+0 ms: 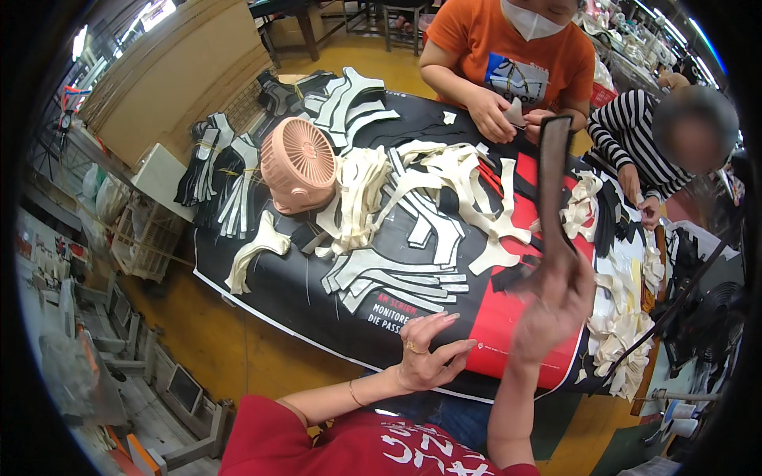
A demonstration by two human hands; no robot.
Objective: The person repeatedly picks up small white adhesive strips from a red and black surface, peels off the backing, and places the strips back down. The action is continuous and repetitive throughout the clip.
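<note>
My right hand (556, 305), smeared by motion, is closed on the lower end of a long dark fabric strip (551, 186). The strip stands up from the hand above the red part of the table cover, its top edge black and its middle brownish. My left hand (431, 353) is at the near edge of the table, fingers bent and apart, holding nothing. Just beyond it lies a fanned stack of grey-white curved cut pieces (389, 278) with dark edges. More cream curved fabric pieces (496, 230) lie loosely beyond the right hand.
A pink desk fan (299, 165) stands on the black table cover (298, 274), with bundled pieces (226, 178) beside it. Across the table, a person in an orange shirt (468, 40) handles a small pale piece. Another person in a striped top (623, 127) works at the right. Cream scraps (619, 337) lie at the right edge.
</note>
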